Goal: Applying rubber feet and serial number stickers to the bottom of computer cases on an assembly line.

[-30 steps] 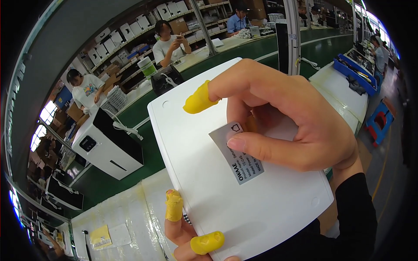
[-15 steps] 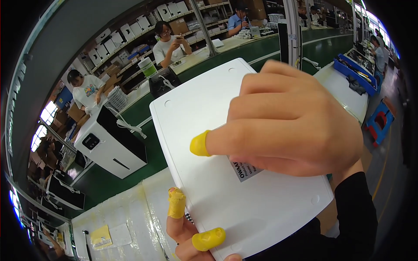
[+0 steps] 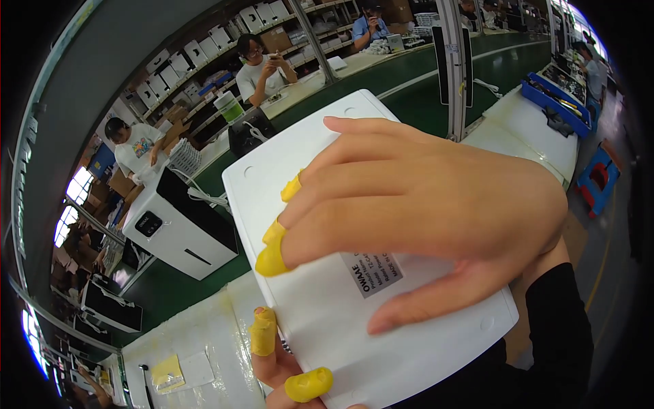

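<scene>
Lying across the white panel (image 3: 409,361), the right hand (image 3: 436,198) stretches its fingers out, thumb spread apart, partly covering the grey label (image 3: 373,276) there; I see the left hand (image 3: 271,368) curling yellow-capped fingers at the panel's lower-left edge.

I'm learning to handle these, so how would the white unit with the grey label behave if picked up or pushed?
The white unit is probably stiff, as it shows no sag under the right hand. Its smooth, lightly shiny finish may be slippery. Its broad, flat shape suggests sliding rather than rolling.
</scene>
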Demonstrator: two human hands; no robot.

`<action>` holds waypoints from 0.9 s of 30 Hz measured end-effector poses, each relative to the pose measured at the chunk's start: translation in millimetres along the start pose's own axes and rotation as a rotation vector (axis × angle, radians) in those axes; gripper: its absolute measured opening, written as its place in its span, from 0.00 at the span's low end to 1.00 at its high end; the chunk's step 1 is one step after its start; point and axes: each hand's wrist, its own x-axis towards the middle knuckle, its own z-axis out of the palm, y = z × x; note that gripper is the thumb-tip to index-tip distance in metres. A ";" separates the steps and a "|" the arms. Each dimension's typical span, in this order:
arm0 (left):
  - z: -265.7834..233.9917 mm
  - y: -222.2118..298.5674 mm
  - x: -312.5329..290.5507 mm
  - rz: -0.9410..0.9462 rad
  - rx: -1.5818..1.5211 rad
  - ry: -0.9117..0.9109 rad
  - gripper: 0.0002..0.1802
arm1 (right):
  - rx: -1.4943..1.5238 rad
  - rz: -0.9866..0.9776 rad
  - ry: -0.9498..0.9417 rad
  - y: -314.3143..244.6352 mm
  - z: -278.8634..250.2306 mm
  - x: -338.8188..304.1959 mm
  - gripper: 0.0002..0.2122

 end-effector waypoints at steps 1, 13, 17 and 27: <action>5.3 -1.4 -0.2 -0.006 -0.007 -0.007 0.24 | 0.039 -0.164 0.140 1.8 3.7 -4.1 0.24; 14.3 -26.7 57.4 -0.814 -0.382 0.158 0.42 | -0.237 0.786 0.187 -9.9 78.4 -140.2 0.04; 27.0 -38.2 62.9 -0.914 -0.356 0.107 0.38 | 0.001 0.919 -0.084 -17.3 136.4 -195.5 0.10; 6.8 -32.9 13.2 -0.475 0.180 0.086 0.28 | -0.275 0.872 -0.169 -24.7 187.0 -224.6 0.09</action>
